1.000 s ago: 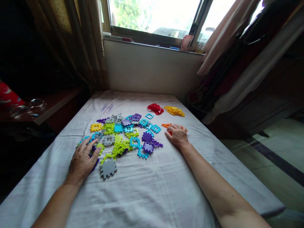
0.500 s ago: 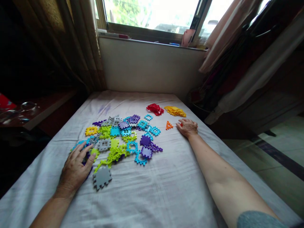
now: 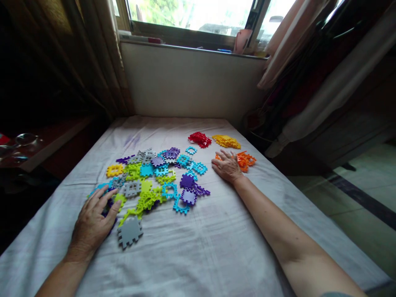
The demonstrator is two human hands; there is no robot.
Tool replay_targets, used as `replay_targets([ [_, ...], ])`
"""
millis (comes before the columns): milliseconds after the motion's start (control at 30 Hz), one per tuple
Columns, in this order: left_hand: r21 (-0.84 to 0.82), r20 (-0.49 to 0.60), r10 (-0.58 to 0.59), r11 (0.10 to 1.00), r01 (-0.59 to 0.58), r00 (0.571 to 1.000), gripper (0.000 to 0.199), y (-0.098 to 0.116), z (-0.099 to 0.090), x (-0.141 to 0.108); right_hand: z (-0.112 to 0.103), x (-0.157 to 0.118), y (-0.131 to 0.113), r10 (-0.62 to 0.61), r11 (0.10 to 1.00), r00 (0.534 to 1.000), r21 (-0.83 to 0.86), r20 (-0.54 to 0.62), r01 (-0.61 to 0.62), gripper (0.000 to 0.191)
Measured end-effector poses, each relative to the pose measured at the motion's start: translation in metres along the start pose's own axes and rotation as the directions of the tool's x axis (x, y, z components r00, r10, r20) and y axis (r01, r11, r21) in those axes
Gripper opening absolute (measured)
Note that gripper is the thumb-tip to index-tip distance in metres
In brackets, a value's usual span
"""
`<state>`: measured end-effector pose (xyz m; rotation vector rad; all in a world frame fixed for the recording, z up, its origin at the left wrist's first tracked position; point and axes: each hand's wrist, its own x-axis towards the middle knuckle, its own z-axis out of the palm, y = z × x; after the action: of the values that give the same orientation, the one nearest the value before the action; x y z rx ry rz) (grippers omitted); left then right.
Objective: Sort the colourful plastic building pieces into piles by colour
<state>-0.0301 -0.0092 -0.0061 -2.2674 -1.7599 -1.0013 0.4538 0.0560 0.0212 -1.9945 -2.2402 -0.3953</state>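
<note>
My left hand [image 3: 94, 220] rests at the left edge of a mixed heap of plastic interlocking tiles, its fingers apart over blue and purple pieces that it partly hides. My right hand [image 3: 228, 166] lies with fingers spread over an orange triangle tile [image 3: 218, 156], mostly covered by it. Just right of that hand sits an orange pile [image 3: 246, 160]. In the mixed heap are lime green tiles [image 3: 150, 199], a grey tile [image 3: 130, 232], a purple tile [image 3: 187, 181], blue frames [image 3: 170, 190] and a yellow frame [image 3: 114, 170].
A red pile [image 3: 200, 139] and a yellow pile [image 3: 227, 141] lie toward the far right of the sheet-covered surface [image 3: 198, 255]. Beyond it are a low wall [image 3: 192, 82] and a window. Curtains [image 3: 102, 62] hang left, clothes right. Glasses [image 3: 23, 140] lie on a side table.
My right hand has moved left from the orange pile, uncovering it, and now covers the lone orange triangle tile. My left hand stays at the heap. The view has shifted slightly.
</note>
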Motion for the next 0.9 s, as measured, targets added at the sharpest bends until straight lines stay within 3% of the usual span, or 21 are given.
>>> replay_targets([
  [133,0.021,0.013,0.009,1.0,-0.009,1.0,0.05,0.004,0.0,0.0,-0.001,0.005,0.005,0.236,0.971,0.972,-0.048,0.011,-0.235,0.034],
  [200,0.024,0.019,0.019,1.0,-0.019,1.0,0.051,0.008,0.0,0.001,-0.003,0.005,-0.001,0.287,0.958,0.958,-0.026,-0.004,-0.287,0.035],
  [267,0.021,0.029,0.025,0.999,-0.025,0.999,0.051,0.013,-0.001,0.001,-0.005,0.001,-0.016,0.212,0.976,0.977,0.058,0.002,-0.212,0.04],
  [367,0.069,0.043,-0.03,0.997,0.027,0.999,0.049,0.02,-0.004,0.001,-0.009,-0.012,-0.045,-0.036,0.973,0.997,0.232,0.064,0.02,0.059],
  [467,0.153,0.077,-0.149,0.979,0.136,0.986,0.052,0.026,-0.007,-0.001,-0.013,-0.032,-0.066,-0.246,0.919,0.957,0.35,0.153,0.18,0.083],
  [533,0.178,0.133,-0.21,0.966,0.185,0.969,0.058,0.029,-0.007,-0.002,-0.016,-0.044,-0.074,-0.322,0.895,0.926,0.382,0.199,0.229,0.095],
  [667,0.155,0.215,-0.18,0.977,0.149,0.96,0.067,0.043,0.0,-0.004,-0.021,-0.049,-0.095,-0.335,0.89,0.922,0.385,0.195,0.242,0.1],
  [900,0.106,0.267,-0.109,0.991,0.083,0.958,0.062,0.078,0.018,0.014,-0.017,-0.011,-0.152,-0.31,0.848,0.95,0.462,0.034,0.26,0.086],
])
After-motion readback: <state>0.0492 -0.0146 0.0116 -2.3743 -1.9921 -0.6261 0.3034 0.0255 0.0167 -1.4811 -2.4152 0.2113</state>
